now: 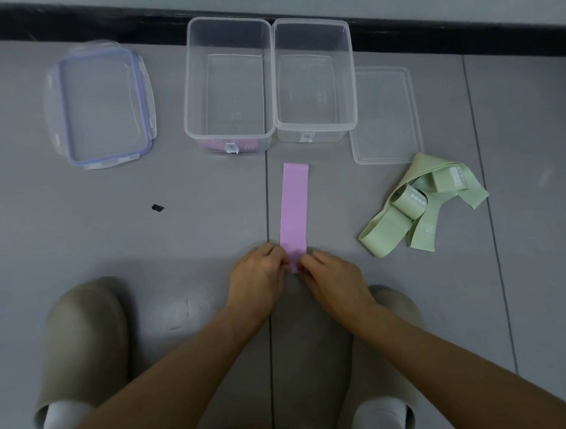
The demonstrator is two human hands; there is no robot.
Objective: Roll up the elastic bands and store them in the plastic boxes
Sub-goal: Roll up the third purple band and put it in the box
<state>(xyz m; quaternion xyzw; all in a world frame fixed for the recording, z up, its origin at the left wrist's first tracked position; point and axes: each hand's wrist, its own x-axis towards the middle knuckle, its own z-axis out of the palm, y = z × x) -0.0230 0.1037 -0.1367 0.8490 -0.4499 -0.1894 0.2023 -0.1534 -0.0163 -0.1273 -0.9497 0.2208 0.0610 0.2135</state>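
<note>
A pink elastic band (pixel 293 207) lies flat and straight on the grey floor, running away from me. My left hand (pixel 258 278) and my right hand (pixel 331 277) pinch its near end from either side, fingers curled on it. Beyond the band stand two clear plastic boxes without lids, the left box (pixel 230 136) and the right box (pixel 316 125). Something pink shows through the left box's near wall. A loose heap of green elastic bands (pixel 422 203) lies to the right of the pink one.
A clear lid with a blue seal (pixel 100 105) lies left of the boxes and a plain clear lid (pixel 384 114) to their right. My two beige slippers (pixel 82 343) flank my arms. A small black speck (pixel 157 207) marks the floor. A dark baseboard (pixel 429 26) runs behind the boxes.
</note>
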